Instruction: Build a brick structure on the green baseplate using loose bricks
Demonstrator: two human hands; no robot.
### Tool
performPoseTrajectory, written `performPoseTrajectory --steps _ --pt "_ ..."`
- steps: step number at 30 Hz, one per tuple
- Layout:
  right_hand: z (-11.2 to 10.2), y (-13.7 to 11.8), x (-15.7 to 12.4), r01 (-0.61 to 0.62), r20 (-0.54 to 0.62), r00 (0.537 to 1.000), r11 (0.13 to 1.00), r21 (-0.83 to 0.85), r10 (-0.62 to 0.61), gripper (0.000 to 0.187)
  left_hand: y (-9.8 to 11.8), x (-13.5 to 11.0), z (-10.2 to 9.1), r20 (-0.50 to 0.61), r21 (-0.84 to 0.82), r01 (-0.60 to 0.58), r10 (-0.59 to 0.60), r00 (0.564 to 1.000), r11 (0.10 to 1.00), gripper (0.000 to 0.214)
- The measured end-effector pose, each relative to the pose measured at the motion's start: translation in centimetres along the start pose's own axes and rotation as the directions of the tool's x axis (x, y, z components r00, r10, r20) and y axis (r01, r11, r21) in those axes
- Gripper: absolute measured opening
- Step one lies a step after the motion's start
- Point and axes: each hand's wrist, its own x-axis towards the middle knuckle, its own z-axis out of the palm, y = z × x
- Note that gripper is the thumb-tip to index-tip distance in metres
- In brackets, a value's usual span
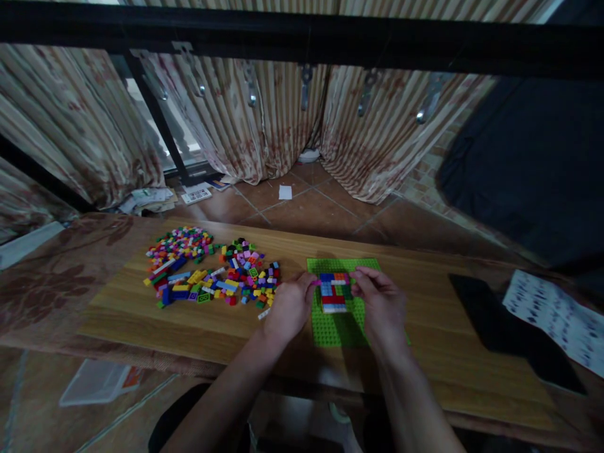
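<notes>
A green studded baseplate (337,333) lies on the wooden board, with a low build of toy bricks (334,300) in red, blue, white and orange on it. At the build's upper left corner, my left hand (290,308) is closed in a pinch on a small pink brick (316,283). My right hand (384,305) hovers over the plate's right side, thumb and forefinger pinched together by the build's upper right corner. What those fingertips hold, if anything, is too small to make out.
Loose bricks (226,286) in many colours spread over the board's left half. A black flat panel (486,321) and a printed sheet (557,314) lie at the right. Below left sits a clear plastic tub (92,384). A dark bar (302,38) with metal hooks crosses above.
</notes>
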Motion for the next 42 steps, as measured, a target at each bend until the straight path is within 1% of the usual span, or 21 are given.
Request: performPoseTrajectory --steps 6,11,14,22,25,27,29,31,33,35,37,39,42 --pt "0.0 -0.7 0.8 -0.023 0.029 0.999 0.999 0.031 0.022 0.024 0.4 0.5 1.4 0.025 0.118 -0.018 0.015 1.0 0.993 0.025" --pt "-0.1 -0.8 1.2 -0.035 0.033 0.999 0.999 0.027 0.034 0.023 1.0 0.7 1.8 -0.014 0.176 -0.006 0.008 1.0 0.984 0.027" --pt "-0.2 -0.9 1.1 -0.04 0.044 0.998 0.999 0.032 0.039 0.023 1.1 0.8 2.0 -0.014 0.192 0.007 -0.004 1.0 0.981 0.027" --pt "-0.1 -1.0 0.8 -0.052 0.057 0.997 0.998 0.032 0.05 0.022 1.0 0.8 2.8 -0.065 0.153 0.016 -0.007 0.998 0.988 0.024" --pt "-0.3 -0.8 1.0 -0.048 0.038 0.998 0.999 0.013 0.047 0.022 1.0 0.8 3.1 -0.076 0.138 0.039 -0.029 0.997 0.99 0.022" --pt "-0.6 -0.6 1.3 -0.043 0.017 0.999 0.999 -0.026 0.043 0.023 1.0 0.8 3.1 -0.088 0.109 0.058 -0.048 0.995 0.992 0.021" --pt "-1.1 -0.2 1.6 -0.015 0.016 1.0 0.992 -0.125 0.017 0.023 1.1 0.8 3.0 -0.108 0.053 0.081 -0.075 0.991 0.995 0.025" --pt "-1.6 0.3 1.9 0.043 0.047 0.998 0.957 -0.286 -0.031 0.024 1.2 0.9 2.7 -0.133 -0.024 0.119 -0.121 0.984 0.993 0.028" --pt "-2.1 0.7 2.1 0.117 0.109 0.991 0.885 -0.45 -0.075 0.026 1.2 0.9 2.5 -0.145 -0.1 0.171 -0.185 0.972 0.98 0.026" --pt "-2.2 1.0 2.2 0.175 0.172 0.981 0.803 -0.569 -0.091 0.029 1.1 1.0 2.3 -0.141 -0.156 0.227 -0.249 0.958 0.961 0.026" --pt "-2.1 1.2 2.0 0.213 0.224 0.971 0.73 -0.649 -0.085 0.03 0.9 1.2 2.4 -0.122 -0.189 0.268 -0.294 0.948 0.945 0.027" --pt "-1.8 1.3 1.9 0.243 0.265 0.962 0.673 -0.698 -0.073 0.03 0.7 1.4 2.5 -0.101 -0.217 0.286 -0.312 0.945 0.934 0.026" --pt "-1.5 1.3 1.8 0.274 0.302 0.951 0.626 -0.73 -0.065 0.031 0.6 1.5 2.8 -0.078 -0.256 0.294 -0.323 0.943 0.921 0.025"
